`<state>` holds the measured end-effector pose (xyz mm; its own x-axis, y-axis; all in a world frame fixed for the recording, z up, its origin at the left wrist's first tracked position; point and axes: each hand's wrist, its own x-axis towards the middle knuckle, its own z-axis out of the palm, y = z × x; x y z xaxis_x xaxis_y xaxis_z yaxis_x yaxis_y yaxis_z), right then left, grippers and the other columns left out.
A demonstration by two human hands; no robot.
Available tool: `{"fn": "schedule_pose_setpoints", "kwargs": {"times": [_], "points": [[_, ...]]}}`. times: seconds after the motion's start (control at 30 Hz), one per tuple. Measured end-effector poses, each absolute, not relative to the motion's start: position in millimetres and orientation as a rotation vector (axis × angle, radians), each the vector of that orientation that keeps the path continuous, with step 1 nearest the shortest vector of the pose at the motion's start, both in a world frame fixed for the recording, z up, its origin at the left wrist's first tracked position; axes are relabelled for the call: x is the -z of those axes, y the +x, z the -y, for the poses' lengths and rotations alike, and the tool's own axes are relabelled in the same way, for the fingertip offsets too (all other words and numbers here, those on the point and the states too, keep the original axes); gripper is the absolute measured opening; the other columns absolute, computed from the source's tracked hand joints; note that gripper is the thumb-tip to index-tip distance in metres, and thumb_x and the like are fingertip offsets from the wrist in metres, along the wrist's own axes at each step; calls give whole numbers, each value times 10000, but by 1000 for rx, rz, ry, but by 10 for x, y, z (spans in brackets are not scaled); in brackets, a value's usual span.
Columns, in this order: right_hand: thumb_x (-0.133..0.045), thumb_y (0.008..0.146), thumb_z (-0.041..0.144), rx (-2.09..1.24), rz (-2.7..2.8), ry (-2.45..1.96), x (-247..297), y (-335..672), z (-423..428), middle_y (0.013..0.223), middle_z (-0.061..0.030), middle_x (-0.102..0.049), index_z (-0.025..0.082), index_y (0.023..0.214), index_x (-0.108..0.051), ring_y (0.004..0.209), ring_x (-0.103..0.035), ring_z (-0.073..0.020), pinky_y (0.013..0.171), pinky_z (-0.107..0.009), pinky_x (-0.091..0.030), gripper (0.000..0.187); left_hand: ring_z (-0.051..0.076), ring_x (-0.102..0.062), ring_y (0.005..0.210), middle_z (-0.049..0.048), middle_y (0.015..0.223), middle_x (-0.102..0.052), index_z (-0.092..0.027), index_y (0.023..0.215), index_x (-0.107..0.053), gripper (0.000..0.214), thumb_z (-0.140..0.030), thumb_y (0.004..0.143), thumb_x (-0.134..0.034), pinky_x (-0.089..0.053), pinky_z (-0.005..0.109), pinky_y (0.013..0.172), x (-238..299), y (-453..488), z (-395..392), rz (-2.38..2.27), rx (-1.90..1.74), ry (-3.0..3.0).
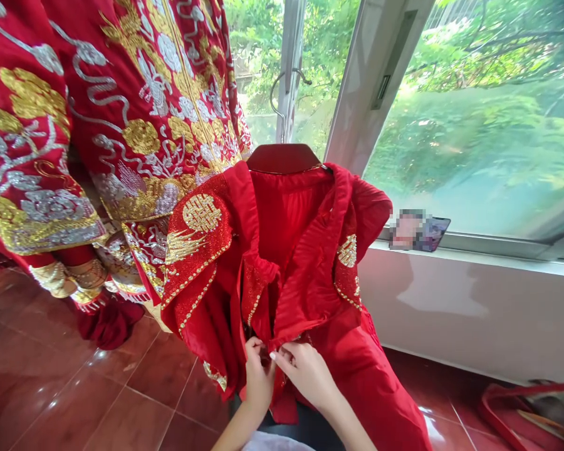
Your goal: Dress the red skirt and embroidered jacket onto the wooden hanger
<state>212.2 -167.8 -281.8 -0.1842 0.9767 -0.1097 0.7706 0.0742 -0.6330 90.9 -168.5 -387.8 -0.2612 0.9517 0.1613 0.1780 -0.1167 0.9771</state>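
Note:
A red dress [305, 250] with gold embroidered trim hangs on a dark red hanger [284, 158] in front of a window. Its front edges fall open. Low on the dress, my left hand [258, 373] and my right hand [305, 369] meet at the opening. Both pinch the red fabric where the two edges come together. The fingers are closed on the cloth; what lies between them is too small to make out.
A larger red garment [136, 119] with heavy gold and silver embroidery hangs at the left. A white window sill [489, 260] holds a small dark card-like object [432, 233]. Glossy red floor tiles [75, 388] lie below. A red-edged object [531, 407] lies at lower right.

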Motion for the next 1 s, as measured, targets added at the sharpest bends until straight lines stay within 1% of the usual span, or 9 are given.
{"fn": "schedule_pose_setpoints", "kwargs": {"times": [0.1, 0.3, 0.43, 0.53, 0.63, 0.77, 0.83, 0.93, 1.0], "points": [[-488, 915, 342, -763, 1996, -1849, 2952, 1925, 1663, 747, -75, -701, 164, 729, -659, 694, -638, -173, 591, -245, -317, 309, 151, -605, 650, 11, 774, -606, -196, 963, -436, 218, -228, 770, -530, -480, 274, 623, 3877, 894, 1747, -1429, -1352, 1315], [-451, 926, 304, -767, 1929, -1834, 3123, 1822, 1593, 814, -92, -720, 160, 811, -690, 756, -669, -205, 646, -265, -382, 301, 165, -618, 694, 20, 794, -635, -199, 884, -500, 123, -203, 763, -517, -485, 285, 656, 3789, 815, 1679, -1405, -1273, 1346], [-536, 877, 312, -694, 1814, -1832, 3227, 1797, 1603, 874, -96, -724, 172, 875, -684, 820, -682, -246, 693, -294, -428, 203, 189, -657, 782, 46, 863, -681, -197, 923, -541, 155, -175, 781, -484, -503, 310, 719, 3833, 782, 1638, -1382, -1284, 1334], [-579, 849, 387, -612, 1681, -1841, 3304, 1802, 1604, 869, -128, -717, 148, 881, -670, 816, -678, -269, 694, -314, -449, 258, 199, -664, 803, 59, 904, -694, -195, 974, -561, 182, -206, 797, -521, -510, 326, 744, 3819, 783, 1639, -1419, -1288, 1337], [-508, 883, 447, -676, 1622, -1686, 3357, 1834, 1587, 784, -114, -700, 143, 843, -651, 703, -660, -231, 647, -301, -451, 338, 193, -661, 772, 62, 901, -698, -196, 979, -571, 169, -286, 840, -534, -517, 325, 733, 3740, 799, 1656, -1391, -1276, 1363], [-409, 931, 421, -706, 1597, -1487, 3384, 1855, 1577, 682, -82, -661, 159, 712, -618, 600, -608, -175, 610, -271, -428, 401, 178, -644, 721, 52, 839, -681, -192, 881, -561, 135, -322, 846, -544, -517, 301, 676, 3706, 801, 1669, -1300, -1290, 1401], [-412, 926, 411, -666, 1608, -1478, 3381, 1851, 1575, 649, -81, -646, 161, 662, -596, 584, -591, -172, 591, -270, -411, 407, 185, -640, 731, 54, 835, -671, -185, 935, -562, 204, -353, 820, -574, -522, 313, 681, 3747, 774, 1662, -1271, -1335, 1396], [-429, 909, 392, -653, 1625, -1472, 3353, 1848, 1562, 635, -82, -639, 162, 644, -576, 567, -572, -168, 575, -268, -393, 381, 220, -653, 845, 99, 977, -678, -166, 1130, -553, 460, -464, 783, -597, -535, 368, 775, 3794, 709, 1630, -1245, -1408, 1312], [-436, 898, 385, -667, 1616, -1461, 3320, 1856, 1547, 641, -82, -639, 160, 651, -574, 573, -566, -165, 584, -267, -393, 362, 232, -647, 901, 113, 1041, -673, -162, 1144, -575, 503, -513, 784, -591, -526, 379, 827, 3764, 672, 1597, -1202, -1380, 1283]]}}
